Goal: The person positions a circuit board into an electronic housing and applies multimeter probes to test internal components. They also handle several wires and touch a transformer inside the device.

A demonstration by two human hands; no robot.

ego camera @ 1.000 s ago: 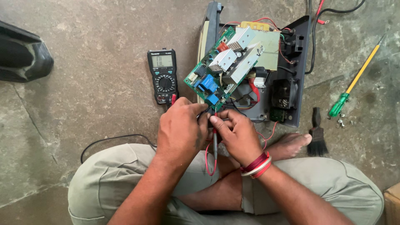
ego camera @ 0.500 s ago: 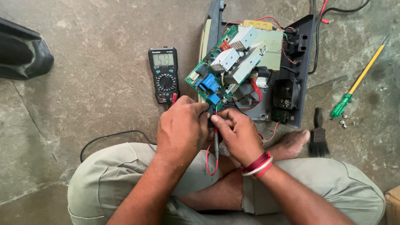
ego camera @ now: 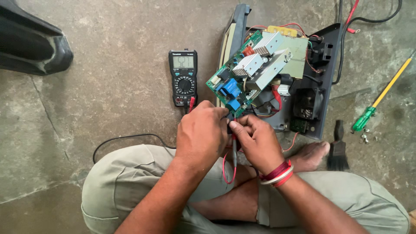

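Item, at ten o'clock: a dark moulded object (ego camera: 30,41) lying on the stone floor (ego camera: 108,86), cut off by the frame edge. Item, at eight o'clock: a black cable (ego camera: 125,139) curving across the floor toward my knee. Item, just left of centre at eleven o'clock: a black multimeter (ego camera: 183,78), face up, display lit, leads plugged in at its lower edge. Item, centre: my left hand (ego camera: 201,132), fingers curled shut at the near corner of the green circuit board (ego camera: 236,86); what they pinch is hidden, I cannot tell. Item, touching it on the right: my right hand (ego camera: 258,141), closed around a red probe (ego camera: 234,147) held upright, tip up at the board's lower corner, its red lead (ego camera: 229,171) looping down over my lap; red and white bands on that wrist. The board stands tilted, carrying blue parts and finned heat sinks (ego camera: 260,65), propped on the open dark grey casing (ego camera: 323,86) at one o'clock, with red wires and a fan inside. Item, at three o'clock: a black brush (ego camera: 338,147) beside my bare foot (ego camera: 310,156). Item, far right at two o'clock: a screwdriver (ego camera: 381,97), green handle, yellow shaft, with small screws (ego camera: 365,138) just beside the handle.
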